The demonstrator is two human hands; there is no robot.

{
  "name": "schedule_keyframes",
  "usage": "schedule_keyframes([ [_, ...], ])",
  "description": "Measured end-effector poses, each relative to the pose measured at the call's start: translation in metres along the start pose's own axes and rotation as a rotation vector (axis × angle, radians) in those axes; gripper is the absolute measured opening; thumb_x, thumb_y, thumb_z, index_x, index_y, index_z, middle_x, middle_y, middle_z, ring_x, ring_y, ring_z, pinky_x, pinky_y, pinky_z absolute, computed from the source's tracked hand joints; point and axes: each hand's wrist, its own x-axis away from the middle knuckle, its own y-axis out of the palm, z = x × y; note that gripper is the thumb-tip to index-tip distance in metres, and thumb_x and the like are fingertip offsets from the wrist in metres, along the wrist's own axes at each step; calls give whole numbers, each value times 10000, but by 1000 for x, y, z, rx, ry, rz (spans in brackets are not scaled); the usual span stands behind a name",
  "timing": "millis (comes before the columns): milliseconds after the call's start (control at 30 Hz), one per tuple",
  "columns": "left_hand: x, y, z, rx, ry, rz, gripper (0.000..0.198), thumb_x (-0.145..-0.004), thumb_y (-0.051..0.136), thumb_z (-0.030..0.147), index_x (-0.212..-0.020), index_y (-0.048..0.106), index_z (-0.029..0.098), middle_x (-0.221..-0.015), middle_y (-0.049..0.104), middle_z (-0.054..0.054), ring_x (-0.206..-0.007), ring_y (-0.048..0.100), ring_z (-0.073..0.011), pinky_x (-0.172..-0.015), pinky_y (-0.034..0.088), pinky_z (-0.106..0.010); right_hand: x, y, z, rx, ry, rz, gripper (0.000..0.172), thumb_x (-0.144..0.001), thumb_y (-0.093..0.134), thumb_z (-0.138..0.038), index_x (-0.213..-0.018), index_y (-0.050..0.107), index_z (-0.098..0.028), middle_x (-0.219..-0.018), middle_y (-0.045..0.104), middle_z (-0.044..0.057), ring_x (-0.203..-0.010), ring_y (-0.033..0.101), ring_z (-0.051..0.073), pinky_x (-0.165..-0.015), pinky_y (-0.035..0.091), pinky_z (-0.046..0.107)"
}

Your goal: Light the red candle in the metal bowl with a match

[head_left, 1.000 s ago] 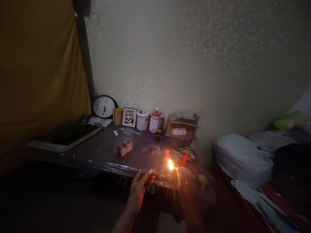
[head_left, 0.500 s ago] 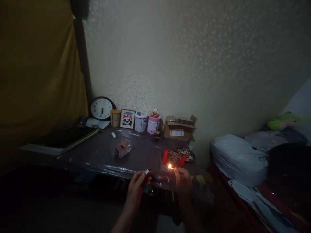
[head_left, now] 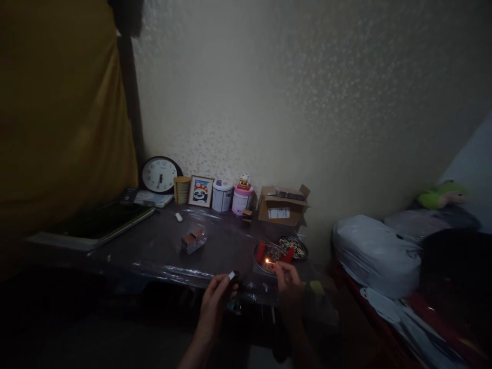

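Note:
My right hand [head_left: 288,287] pinches a lit wooden match [head_left: 271,262], its small flame just over a round metal dish [head_left: 255,258]. In the dish lie dark, speckled contents and two red pieces [head_left: 260,251], which I cannot identify. My left hand [head_left: 215,302] stays nearer the table's front edge, closed on a small pale matchbox [head_left: 231,275], mostly hidden by the fingers. A second round dish [head_left: 293,247] with a patterned surface sits just beyond the first.
The plastic-covered dark table [head_left: 226,241] holds a wrapped stack of matchboxes [head_left: 193,241]. A wall clock [head_left: 160,175], canisters [head_left: 222,197], a cardboard box [head_left: 282,207] and a book [head_left: 102,228] stand along it. A bed with a white bag [head_left: 375,256] lies right.
The match flame has shrunk from a bright flare to a tiny point. The view has tilted slightly, and the right hand has drawn in closer to the dish.

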Motion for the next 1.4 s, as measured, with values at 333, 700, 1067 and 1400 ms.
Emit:
schedule_keyframes([
  [333,1,1,3,-11,-18,20,292,-604,756,374,-782,640,175,-785,706,-13,-695,659,-156,-647,493,-243,-20,14,-6,-125,-69,59,211,-704,655,-368,-751,603,-169,-692,680,39,-637,646,175,-611,515,289],
  [700,1,1,4,-25,-25,28,291,-620,744,385,-780,619,176,-722,687,2,-668,653,-138,-615,485,-220,-37,25,-2,-141,6,57,290,-666,655,-428,-741,606,-152,-663,661,41,-603,625,176,-556,498,283],
  [1067,1,2,3,-2,-33,47,308,-590,760,382,-775,619,181,-706,680,14,-666,653,-143,-622,488,-229,-40,32,3,-142,76,54,323,-649,651,-473,-720,600,-162,-572,602,-7,-518,560,136,-503,455,244],
  [1400,2,2,4,28,-50,50,326,-572,772,393,-763,615,180,-735,689,2,-672,657,-149,-613,491,-233,-41,34,6,-125,86,46,322,-638,649,-471,-725,602,-165,-592,614,2,-524,566,145,-509,455,255],
])
